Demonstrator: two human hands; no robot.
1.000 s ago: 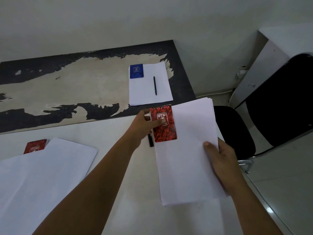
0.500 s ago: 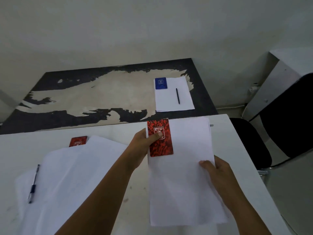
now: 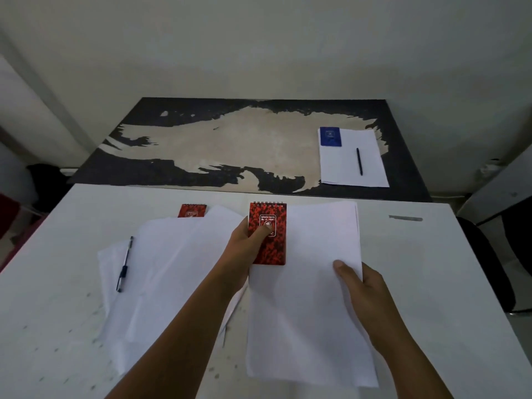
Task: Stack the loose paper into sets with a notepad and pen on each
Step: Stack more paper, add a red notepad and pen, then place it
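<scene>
The head view showed, at the left of the white bench (image 3: 431, 254), a pen (image 3: 124, 263) lying on a loose, uneven spread of white paper (image 3: 172, 269). Behind that spread, a small red notepad (image 3: 192, 210) sat partly tucked under the sheets' far edge. Moving right, the left hand (image 3: 244, 240) gripped a second red spiral notepad (image 3: 267, 233), thumb pressed on its cover and fingers hidden beneath, holding it against the top left corner of a squared stack of paper (image 3: 305, 298). The right hand (image 3: 362, 286) grasped that stack at its right edge, thumb on top and fingers curled under the sheets. Whether the stack rested flat on the bench or was lifted slightly could not be told. Farther back stood a dark bench with a worn, peeling top (image 3: 230, 145); at its right end lay a finished set: a neat paper pile (image 3: 371, 168) with a blue notepad (image 3: 330, 136) on its far left corner and a dark pen (image 3: 359, 161) lying lengthwise near its middle.
</scene>
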